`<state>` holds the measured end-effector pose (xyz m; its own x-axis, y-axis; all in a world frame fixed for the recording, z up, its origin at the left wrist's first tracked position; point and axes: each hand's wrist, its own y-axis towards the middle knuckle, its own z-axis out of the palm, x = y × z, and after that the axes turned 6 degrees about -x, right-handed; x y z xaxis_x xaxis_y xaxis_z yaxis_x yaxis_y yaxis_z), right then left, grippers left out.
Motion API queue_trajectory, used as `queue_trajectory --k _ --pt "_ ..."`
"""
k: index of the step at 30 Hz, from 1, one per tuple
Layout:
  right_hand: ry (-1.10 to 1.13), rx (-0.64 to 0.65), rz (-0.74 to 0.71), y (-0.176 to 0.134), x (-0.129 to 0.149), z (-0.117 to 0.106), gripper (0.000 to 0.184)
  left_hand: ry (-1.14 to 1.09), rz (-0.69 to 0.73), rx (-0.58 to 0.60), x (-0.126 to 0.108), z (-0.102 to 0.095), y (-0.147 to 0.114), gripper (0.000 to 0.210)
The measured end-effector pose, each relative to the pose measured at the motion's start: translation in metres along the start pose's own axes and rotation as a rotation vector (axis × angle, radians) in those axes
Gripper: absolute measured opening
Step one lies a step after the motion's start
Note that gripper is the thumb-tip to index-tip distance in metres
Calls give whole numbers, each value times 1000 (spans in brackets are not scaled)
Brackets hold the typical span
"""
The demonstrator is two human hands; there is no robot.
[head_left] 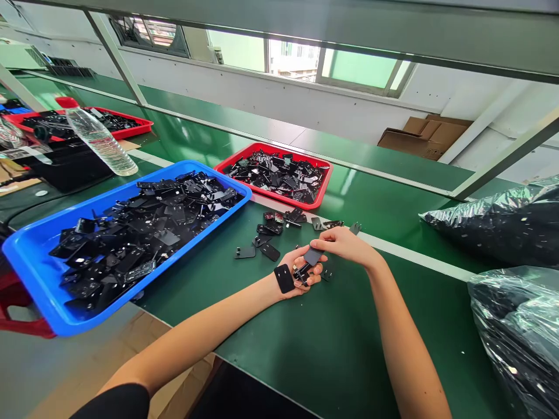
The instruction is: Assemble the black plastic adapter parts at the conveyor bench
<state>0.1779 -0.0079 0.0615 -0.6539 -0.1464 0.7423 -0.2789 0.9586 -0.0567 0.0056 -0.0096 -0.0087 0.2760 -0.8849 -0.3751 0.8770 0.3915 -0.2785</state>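
Observation:
My left hand, with a black band at its wrist, is palm up, its fingers curled round several small black plastic pieces. Just above that palm, my right hand pinches a flat black plastic plate between thumb and fingers. The plate overlaps the pieces in the left hand; whether they are joined I cannot tell. Beyond the hands, loose black plastic parts lie scattered on the green table. Some have small metal prongs. Another part shows just behind my right hand.
A blue tray heaped with black parts stands at left. A red tray of similar parts is behind. A water bottle leans near another red tray. Plastic bags of black parts lie at right. A metal shelf crosses overhead.

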Motion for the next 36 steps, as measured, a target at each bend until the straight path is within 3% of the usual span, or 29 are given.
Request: queue_trajectory --k 2,5,8,12,16,21,26,29,33,36 --pt "24 6 0 1 0 1 47 -7 3 -12 0 0 0 39" --pt "190 -98 18 3 -1 2 42 -22 8 -21 -2 1 0 39" --pt "722 -238 12 5 -3 1 28 -35 14 -38 -3 1 0 38" --pt "1511 -195 -48 5 -4 -3 13 -47 25 -72 -3 0 1 37" --pt "1824 -182 -36 2 2 -7 15 -47 41 -79 -2 0 1 36" --pt "1862 -176 -11 1 9 -7 31 -43 50 -80 -2 -1 2 35" --pt "1761 -203 -58 2 11 -6 48 -31 62 -97 -1 0 2 33" --pt "1587 -261 97 6 4 -4 52 -28 65 -118 -1 1 2 34" --pt "1356 -464 344 15 -6 5 57 -33 68 -142 -1 3 2 33" --pt "1097 -492 347 19 -8 16 54 -41 73 -141 -2 3 1 33"
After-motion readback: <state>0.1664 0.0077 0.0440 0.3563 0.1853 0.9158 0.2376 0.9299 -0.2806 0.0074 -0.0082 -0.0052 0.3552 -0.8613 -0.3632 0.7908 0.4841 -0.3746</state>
